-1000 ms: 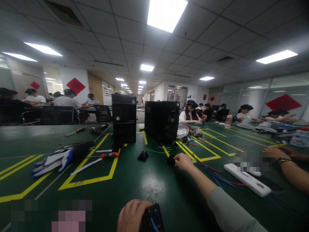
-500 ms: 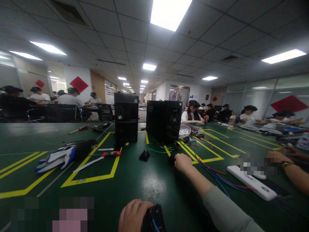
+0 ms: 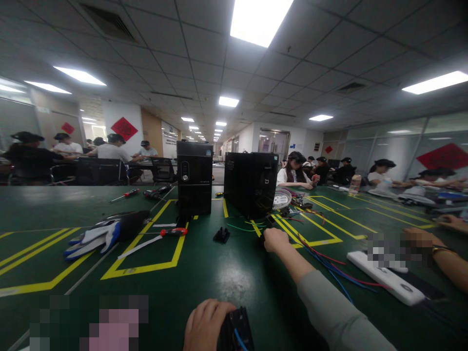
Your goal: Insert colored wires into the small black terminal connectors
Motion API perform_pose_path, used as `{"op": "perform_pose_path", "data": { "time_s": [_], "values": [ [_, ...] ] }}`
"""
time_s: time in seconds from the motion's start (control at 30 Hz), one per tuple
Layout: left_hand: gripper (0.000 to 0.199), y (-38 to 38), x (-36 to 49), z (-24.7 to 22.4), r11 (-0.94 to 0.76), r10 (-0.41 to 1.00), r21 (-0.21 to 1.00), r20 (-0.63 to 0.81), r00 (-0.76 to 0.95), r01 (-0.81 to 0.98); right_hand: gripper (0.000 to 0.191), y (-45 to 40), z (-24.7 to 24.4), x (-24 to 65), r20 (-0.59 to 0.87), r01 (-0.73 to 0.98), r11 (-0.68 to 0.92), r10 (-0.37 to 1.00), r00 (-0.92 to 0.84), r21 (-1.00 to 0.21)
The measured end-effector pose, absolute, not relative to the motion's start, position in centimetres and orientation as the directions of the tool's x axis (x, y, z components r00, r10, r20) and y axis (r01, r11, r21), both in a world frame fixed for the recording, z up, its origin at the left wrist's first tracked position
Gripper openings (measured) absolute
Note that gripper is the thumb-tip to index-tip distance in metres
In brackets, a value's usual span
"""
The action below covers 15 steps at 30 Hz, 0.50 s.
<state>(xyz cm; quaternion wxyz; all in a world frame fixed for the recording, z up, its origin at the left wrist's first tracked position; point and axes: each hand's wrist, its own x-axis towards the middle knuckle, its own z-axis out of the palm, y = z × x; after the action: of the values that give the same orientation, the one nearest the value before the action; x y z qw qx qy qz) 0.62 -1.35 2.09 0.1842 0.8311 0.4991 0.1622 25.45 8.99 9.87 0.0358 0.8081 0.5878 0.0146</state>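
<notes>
At the bottom centre, my left hand (image 3: 206, 324) is wrapped round the left side of a black part (image 3: 237, 329) with a blue wire on it. My right hand (image 3: 275, 241) reaches forward and is closed on a small black object, mostly hidden by the fingers, on the green table. Left of that hand lies a small black bracket-like piece (image 3: 221, 235). Thin green wires (image 3: 239, 228) lie just beyond my right hand, and red and blue wires (image 3: 329, 265) run to its right.
Two black computer towers (image 3: 194, 180) (image 3: 248, 185) stand ahead on the table (image 3: 153, 302). Gloves (image 3: 95, 240) and a red-handled screwdriver (image 3: 173, 232) lie left. A white power strip (image 3: 387, 278) and another person's hands (image 3: 420, 239) are at right; a white basket (image 3: 282, 199) is behind.
The whole view has shifted slightly, with the scene a little further right. Both my hands keep their holds. At the right edge, another person's far hand has moved away from the nearer one.
</notes>
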Motion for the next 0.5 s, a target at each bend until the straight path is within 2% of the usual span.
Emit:
{"op": "perform_pose_path", "data": {
  "time_s": [0.1, 0.2, 0.3, 0.4, 0.43, 0.5],
  "values": [
    [0.048, -1.4, 0.6, 2.2, -0.457, 0.879, 0.448, 0.097, 0.467, 0.768, 0.027, 8.1, 10.0, 25.3, 0.033, 0.948, -0.311, 0.95, 0.309, 0.066],
    [0.046, -1.4, 0.6, 2.3, -0.464, 0.876, 0.442, 0.101, 0.471, 0.768, 0.026, 6.2, 9.9, 24.5, 0.148, 0.954, -0.294, 0.947, 0.284, 0.051],
    [0.051, -1.4, 0.5, 2.4, -0.475, 0.866, 0.458, 0.091, 0.492, 0.751, 0.028, 2.8, 9.6, 22.4, 0.25, 0.982, -0.19, 0.95, 0.185, -0.004],
    [0.052, -1.4, 0.4, 2.3, -0.493, 0.855, 0.461, 0.103, 0.508, 0.738, 0.03, -1.6, 9.1, 19.6, 0.204, 0.994, -0.018, 0.978, 0.04, -0.106],
    [0.05, -1.3, 0.3, 2.1, -0.494, 0.858, 0.457, 0.114, 0.502, 0.74, 0.041, -3.0, 8.8, 18.7, 0.159, 0.99, 0.018, 0.987, 0.004, -0.139],
    [0.041, -1.1, 0.3, 1.6, -0.494, 0.863, 0.447, 0.144, 0.485, 0.746, 0.045, -5.1, 8.0, 17.5, 0.047, 0.968, 0.095, 0.995, -0.086, -0.233]
  ]
}}
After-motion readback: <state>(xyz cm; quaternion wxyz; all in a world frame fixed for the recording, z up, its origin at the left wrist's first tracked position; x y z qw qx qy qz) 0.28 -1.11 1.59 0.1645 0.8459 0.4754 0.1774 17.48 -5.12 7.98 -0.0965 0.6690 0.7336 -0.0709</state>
